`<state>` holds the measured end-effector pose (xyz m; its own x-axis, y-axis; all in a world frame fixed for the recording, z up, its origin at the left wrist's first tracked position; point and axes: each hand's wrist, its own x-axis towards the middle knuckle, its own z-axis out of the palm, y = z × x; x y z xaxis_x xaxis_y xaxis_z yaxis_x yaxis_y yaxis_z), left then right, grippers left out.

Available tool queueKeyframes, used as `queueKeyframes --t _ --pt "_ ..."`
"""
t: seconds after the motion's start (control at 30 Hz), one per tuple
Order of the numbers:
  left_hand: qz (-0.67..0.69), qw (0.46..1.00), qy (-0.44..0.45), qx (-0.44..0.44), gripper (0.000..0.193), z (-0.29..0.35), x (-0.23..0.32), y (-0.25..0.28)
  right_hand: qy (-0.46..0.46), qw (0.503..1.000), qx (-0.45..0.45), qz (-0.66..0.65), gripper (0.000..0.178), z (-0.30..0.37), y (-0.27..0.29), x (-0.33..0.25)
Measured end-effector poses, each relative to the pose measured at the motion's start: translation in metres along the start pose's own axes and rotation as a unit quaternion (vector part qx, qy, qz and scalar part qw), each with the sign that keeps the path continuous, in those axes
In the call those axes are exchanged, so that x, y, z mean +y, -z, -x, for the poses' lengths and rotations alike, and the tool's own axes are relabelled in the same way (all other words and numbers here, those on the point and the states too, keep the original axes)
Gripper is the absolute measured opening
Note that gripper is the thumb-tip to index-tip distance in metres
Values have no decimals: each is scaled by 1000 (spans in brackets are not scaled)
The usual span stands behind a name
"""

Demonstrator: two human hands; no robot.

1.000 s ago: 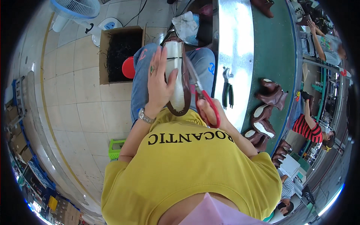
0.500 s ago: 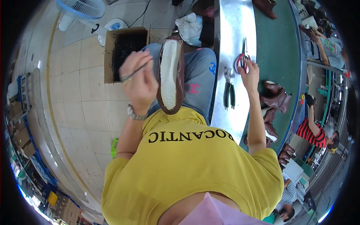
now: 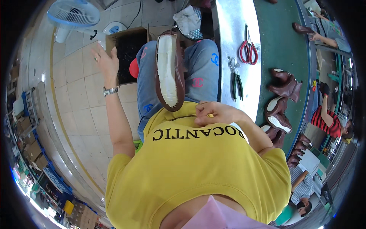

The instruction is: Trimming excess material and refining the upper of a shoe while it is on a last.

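A brown leather shoe (image 3: pixel 167 72) rests sole-up across my lap, its pale white underside facing me. To its left, my left hand (image 3: pixel 106 63) is stretched out with the fingers apart, beside a cardboard box (image 3: pixel 112 40) holding a dark tangle. My right hand (image 3: pixel 216 112) is curled close to the hem of my yellow shirt, just right of the shoe's near end. What its fingers hold, if anything, is hidden. Red-handled scissors (image 3: pixel 248 53) lie on the metal bench top (image 3: pixel 228 23), and pincers with dark green handles (image 3: pixel 236 82) lie nearer me.
Several brown boots and shoes (image 3: pixel 286 84) lie on the green belt (image 3: pixel 280 53) beyond the bench. A blue-and-white fan (image 3: pixel 74 15) stands at the far left. A red rounded thing (image 3: pixel 134 68) shows by my left knee. Other people sit at the right.
My left hand has swung left and opened; the thin dark strip it held no longer shows in it. My right hand has left the scissors on the bench and come back to my shirt.
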<state>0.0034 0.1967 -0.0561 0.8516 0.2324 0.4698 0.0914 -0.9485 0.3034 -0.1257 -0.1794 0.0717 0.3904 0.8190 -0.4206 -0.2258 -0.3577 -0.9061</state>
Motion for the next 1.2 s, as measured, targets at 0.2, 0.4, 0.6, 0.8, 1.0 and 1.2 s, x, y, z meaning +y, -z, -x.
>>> queueKeyframes --t 0.2,0.4,0.6,0.8,1.0,1.2 --pt "308 917 126 -222 63 45 98 66 -118 834 516 157 30 30 38 75" --pt "227 913 67 -332 53 76 123 85 -229 695 539 416 59 45 32 166" --pt "193 952 39 -234 42 79 116 82 -241 808 535 -48 51 41 51 111" --pt "309 911 46 -269 36 93 124 80 -136 965 211 81 61 -5 55 -56" --pt "188 952 -53 -234 31 95 133 76 -119 817 75 559 68 -57 44 -94" --pt "748 428 340 -378 46 86 128 65 -86 879 182 431 65 -50 30 -56"
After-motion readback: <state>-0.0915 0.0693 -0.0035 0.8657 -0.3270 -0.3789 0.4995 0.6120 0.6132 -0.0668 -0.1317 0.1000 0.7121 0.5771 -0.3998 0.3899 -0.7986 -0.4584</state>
